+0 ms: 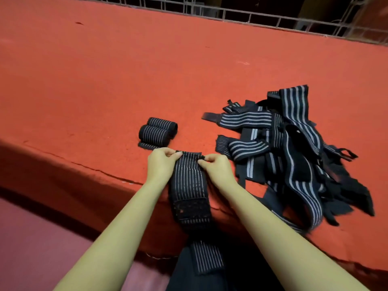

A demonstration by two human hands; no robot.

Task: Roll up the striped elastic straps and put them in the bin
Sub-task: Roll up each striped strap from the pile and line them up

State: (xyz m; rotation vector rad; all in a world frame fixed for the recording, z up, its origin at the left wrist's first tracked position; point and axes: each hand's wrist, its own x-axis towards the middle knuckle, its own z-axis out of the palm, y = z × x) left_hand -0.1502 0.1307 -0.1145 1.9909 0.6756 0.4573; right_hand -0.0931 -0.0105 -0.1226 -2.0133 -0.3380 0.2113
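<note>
Red felt table (105, 80), and the rolling is barely underway: two rolled straps (157, 131) lie finished, a tangled pile (294, 156) waits on the right. Left hand (160, 164) and right hand (218, 168) pinch the far end of the strap (189, 181), starting its first turn. No bin in view.

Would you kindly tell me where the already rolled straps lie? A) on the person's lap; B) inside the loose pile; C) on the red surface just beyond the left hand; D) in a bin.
C: the rolled straps sit on the red surface just past the left hand, apart from the loose pile at right.
</note>
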